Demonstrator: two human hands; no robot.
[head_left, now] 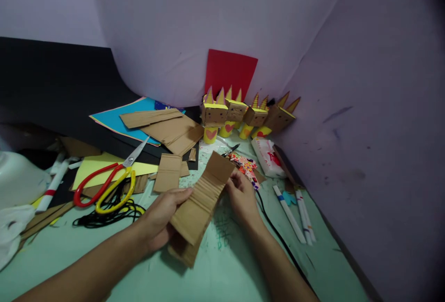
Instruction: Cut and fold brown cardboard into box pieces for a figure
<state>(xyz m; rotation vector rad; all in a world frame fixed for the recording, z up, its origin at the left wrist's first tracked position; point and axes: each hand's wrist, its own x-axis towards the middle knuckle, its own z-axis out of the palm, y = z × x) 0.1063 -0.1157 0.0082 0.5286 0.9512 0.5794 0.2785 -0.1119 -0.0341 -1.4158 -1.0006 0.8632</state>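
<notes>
A folded strip of brown cardboard (pixel 200 204), creased across its middle, is held tilted above the pale green table. My left hand (pixel 162 218) grips its left edge, thumb on top and fingers tucked underneath. At the upper right edge, my right hand (pixel 241 195) pinches the cardboard near a fold, its fingertips partly hidden. Beneath the top layer, a second layer of the strip shows at the lower end. Left of my left hand lie scissors (pixel 128 160) with one red and one yellow handle, partly over a bundle of black cord (pixel 107 214).
Several cardboard figures (pixel 214 114) with horns and yellow bases stand at the back, before a red sheet (pixel 231 70). Cardboard pieces (pixel 174 137) lie on blue paper (pixel 137 112). White markers (pixel 288 214) and a black cable (pixel 278 235) are at the right, near a white packet (pixel 267 156).
</notes>
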